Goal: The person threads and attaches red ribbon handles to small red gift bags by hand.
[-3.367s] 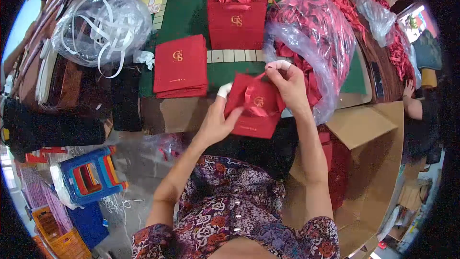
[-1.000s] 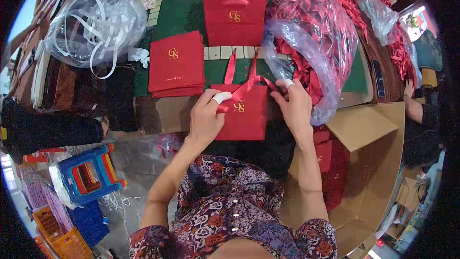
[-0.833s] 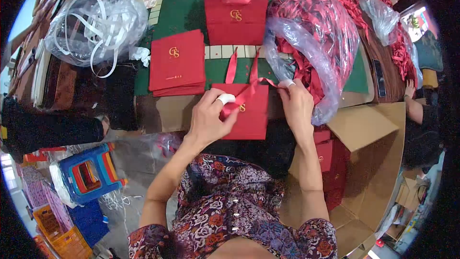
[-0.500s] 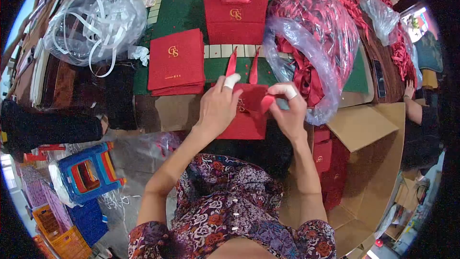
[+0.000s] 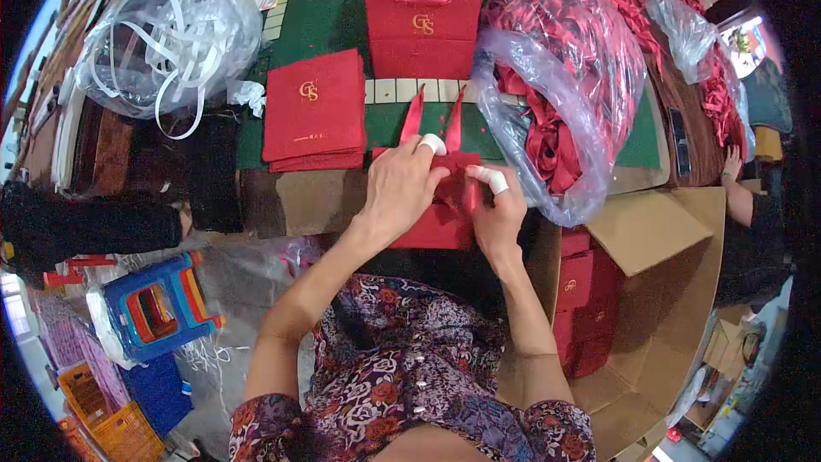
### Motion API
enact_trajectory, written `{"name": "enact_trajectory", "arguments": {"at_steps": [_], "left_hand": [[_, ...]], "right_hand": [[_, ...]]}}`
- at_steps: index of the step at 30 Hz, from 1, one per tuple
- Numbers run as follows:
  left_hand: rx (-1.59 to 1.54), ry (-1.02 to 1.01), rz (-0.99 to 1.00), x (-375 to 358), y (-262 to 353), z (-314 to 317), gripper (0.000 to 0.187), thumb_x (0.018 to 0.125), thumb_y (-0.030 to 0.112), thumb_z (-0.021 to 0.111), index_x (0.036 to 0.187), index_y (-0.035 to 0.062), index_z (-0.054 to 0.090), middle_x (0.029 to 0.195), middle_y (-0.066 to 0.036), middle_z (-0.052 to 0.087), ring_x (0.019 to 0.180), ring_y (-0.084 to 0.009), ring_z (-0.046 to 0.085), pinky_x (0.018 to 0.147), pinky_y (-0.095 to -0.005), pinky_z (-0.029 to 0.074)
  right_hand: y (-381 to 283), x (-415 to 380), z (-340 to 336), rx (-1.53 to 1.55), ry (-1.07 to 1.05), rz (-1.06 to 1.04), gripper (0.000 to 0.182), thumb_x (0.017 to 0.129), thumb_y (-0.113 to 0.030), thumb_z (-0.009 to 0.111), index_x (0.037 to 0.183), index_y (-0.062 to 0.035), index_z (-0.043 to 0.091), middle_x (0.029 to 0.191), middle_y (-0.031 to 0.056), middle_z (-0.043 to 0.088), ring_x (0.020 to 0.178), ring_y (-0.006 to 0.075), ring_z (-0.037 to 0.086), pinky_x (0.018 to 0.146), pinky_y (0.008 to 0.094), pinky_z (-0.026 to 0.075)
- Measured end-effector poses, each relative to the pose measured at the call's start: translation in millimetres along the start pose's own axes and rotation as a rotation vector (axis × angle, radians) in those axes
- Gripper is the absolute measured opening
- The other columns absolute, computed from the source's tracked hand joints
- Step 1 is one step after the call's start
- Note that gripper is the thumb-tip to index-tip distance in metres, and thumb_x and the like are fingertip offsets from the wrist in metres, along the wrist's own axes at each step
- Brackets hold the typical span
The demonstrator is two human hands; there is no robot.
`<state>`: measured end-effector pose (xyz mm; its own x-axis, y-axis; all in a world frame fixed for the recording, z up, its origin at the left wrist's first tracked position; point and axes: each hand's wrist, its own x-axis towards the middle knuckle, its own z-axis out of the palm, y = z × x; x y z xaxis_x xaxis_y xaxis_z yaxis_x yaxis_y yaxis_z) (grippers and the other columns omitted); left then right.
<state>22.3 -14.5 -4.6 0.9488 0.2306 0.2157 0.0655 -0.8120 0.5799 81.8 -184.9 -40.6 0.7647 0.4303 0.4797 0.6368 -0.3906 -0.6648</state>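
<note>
A flat red gift bag (image 5: 432,231) lies at the table's near edge with both hands at its top. My left hand (image 5: 398,184) is closed at the bag's upper edge, thumb and bent fingers pressed together there; one finger wears a white wrap. My right hand (image 5: 499,210) pinches a red ribbon (image 5: 470,197) against the bag's upper right part, and a finger on it is wrapped in white too. Two ribbon ends, a left one (image 5: 413,115) and a right one (image 5: 456,124), stretch away from the bag's far edge. The fingertips partly hide the ribbon.
A stack of red bags (image 5: 314,111) lies to the left. Behind stands a red bag filled with ribbons (image 5: 423,43). A plastic sack of red ribbons (image 5: 581,60) is at right, above a carton (image 5: 658,308) holding red bags. Another person's hand (image 5: 731,162) shows at far right.
My right hand has moved left and inward, bringing the ribbon onto the bag beside my left hand. My left hand has shifted slightly right along the bag's top.
</note>
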Motion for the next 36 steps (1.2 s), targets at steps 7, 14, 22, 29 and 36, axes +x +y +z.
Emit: {"name": "enact_trajectory", "arguments": {"at_steps": [7,14,22,29,36], "left_hand": [[-0.029,0.026,0.022,2,8,-6,0.027,0.083,0.016,0.073,0.103,0.0029,0.059,0.089,-0.015,0.064,0.082,-0.0355,0.066,0.071,-0.0453,0.052],[-0.018,0.103,0.048,-2,11,1,0.020,0.085,0.016,0.071,0.100,0.0061,0.062,0.088,-0.015,0.066,0.080,-0.0370,0.066,0.069,-0.0456,0.051],[0.074,0.145,0.094,-9,12,10,0.014,0.085,0.010,0.069,0.097,0.0050,0.064,0.088,-0.014,0.066,0.077,-0.0350,0.066,0.067,-0.0444,0.051],[-0.082,0.105,-0.023,-4,5,2,0.023,0.086,0.022,0.073,0.102,0.0085,0.065,0.095,-0.013,0.069,0.083,-0.0356,0.068,0.069,-0.0446,0.054],[-0.080,0.067,-0.061,-2,5,4,0.025,0.080,0.022,0.077,0.098,0.0091,0.066,0.094,-0.012,0.069,0.083,-0.0331,0.068,0.069,-0.0430,0.054]], "right_hand": [[-13,1,0,-0.051,-0.014,-0.002,0.035,0.069,0.006,0.074,0.101,-0.0072,0.069,0.096,0.0107,0.068,0.091,0.0312,0.067,0.078,0.0382,0.054],[-22,11,7,-0.007,0.062,0.091,0.022,0.075,0.002,0.077,0.094,-0.0042,0.069,0.089,0.0134,0.072,0.079,0.0286,0.070,0.069,0.0359,0.054],[-36,19,0,-0.189,-0.081,0.083,0.020,0.077,0.002,0.073,0.095,-0.0046,0.068,0.091,0.0172,0.071,0.081,0.0325,0.070,0.071,0.0375,0.054],[-35,12,-8,0.033,-0.190,0.195,0.040,0.081,0.011,0.061,0.117,-0.0048,0.061,0.104,0.0204,0.066,0.096,0.0400,0.064,0.080,0.0439,0.052],[-37,56,-37,0.072,-0.172,0.151,0.014,0.091,-0.003,0.065,0.104,-0.0017,0.068,0.098,0.0139,0.068,0.085,0.0235,0.068,0.074,0.0344,0.052]]}}
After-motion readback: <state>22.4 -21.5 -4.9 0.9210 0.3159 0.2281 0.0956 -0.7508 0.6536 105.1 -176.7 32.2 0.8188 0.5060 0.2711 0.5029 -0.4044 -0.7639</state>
